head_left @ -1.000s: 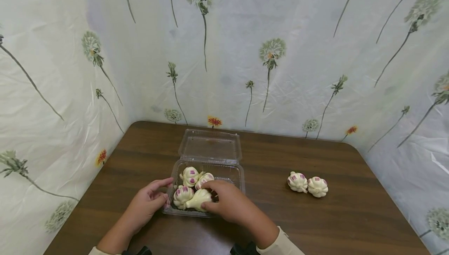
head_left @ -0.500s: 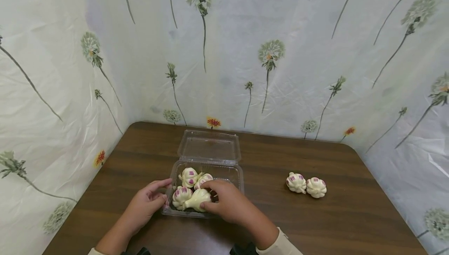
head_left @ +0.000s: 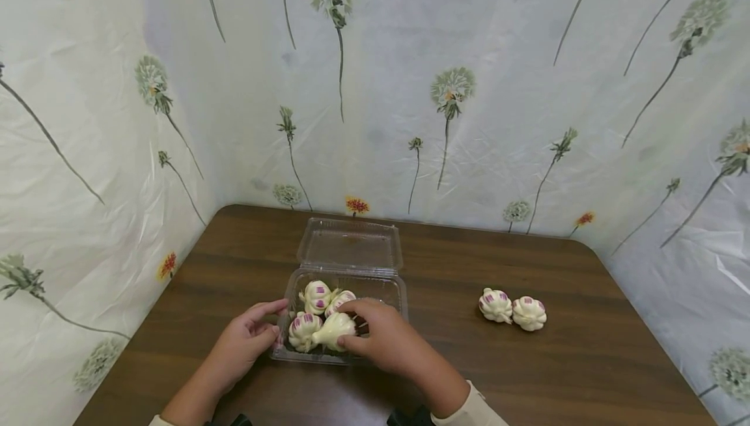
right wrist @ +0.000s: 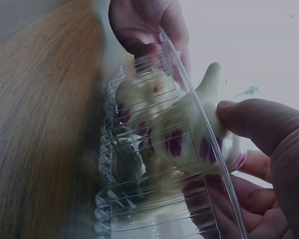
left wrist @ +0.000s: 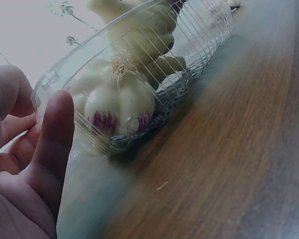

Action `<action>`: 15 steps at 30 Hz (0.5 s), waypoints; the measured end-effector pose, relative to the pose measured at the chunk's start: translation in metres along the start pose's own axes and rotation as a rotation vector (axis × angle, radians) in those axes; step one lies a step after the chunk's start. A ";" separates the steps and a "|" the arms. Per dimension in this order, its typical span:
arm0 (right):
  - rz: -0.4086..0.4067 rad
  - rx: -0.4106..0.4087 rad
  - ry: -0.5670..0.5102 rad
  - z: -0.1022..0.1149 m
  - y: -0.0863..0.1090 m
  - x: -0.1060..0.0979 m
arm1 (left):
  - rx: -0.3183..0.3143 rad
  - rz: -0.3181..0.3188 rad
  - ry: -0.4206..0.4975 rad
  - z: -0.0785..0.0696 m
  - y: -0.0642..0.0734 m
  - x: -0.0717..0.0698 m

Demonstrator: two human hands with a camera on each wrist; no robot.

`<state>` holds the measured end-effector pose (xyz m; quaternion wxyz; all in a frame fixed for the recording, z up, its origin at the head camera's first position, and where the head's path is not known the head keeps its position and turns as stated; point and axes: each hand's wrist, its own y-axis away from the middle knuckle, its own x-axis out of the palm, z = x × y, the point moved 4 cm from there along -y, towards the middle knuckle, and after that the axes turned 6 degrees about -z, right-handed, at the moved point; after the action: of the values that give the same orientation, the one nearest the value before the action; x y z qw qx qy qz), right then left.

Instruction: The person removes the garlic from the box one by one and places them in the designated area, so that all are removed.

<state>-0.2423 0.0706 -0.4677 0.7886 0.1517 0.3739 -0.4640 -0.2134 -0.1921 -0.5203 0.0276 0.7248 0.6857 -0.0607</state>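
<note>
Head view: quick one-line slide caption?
Right hand holds a garlic bulb in an open clear container, left hand at its side; two bulbs outside.

Nothing readable from where I'm standing tbh, can't spot any text, label or number on the clear plastic box (head_left: 383,284) between the hands (head_left: 249,335) (head_left: 381,336), the garlic bulbs (head_left: 305,330) inside, or the flowery sheet (head_left: 375,55) beyond.

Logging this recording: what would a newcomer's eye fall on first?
Likely the open clear box on the brown table, where the right grip pinches a garlic bulb beside three others. Two loose bulbs sit together to the right. Behind, a pale sheet printed with dandelions fills the head view's upper part.
</note>
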 end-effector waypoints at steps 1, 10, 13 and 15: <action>-0.002 0.002 0.001 0.000 0.000 0.000 | 0.000 -0.001 0.003 0.000 0.000 0.000; -0.024 0.004 -0.013 -0.001 0.003 -0.002 | 0.001 -0.003 0.005 0.001 -0.001 0.000; -0.041 0.012 -0.024 -0.002 0.004 -0.003 | -0.007 0.001 0.008 0.001 -0.001 0.000; -0.063 0.008 -0.040 -0.002 0.005 -0.004 | -0.004 0.004 0.012 0.000 0.000 0.000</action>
<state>-0.2402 0.0768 -0.4670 0.7803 0.1337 0.3609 -0.4929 -0.2137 -0.1920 -0.5205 0.0250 0.7267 0.6843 -0.0550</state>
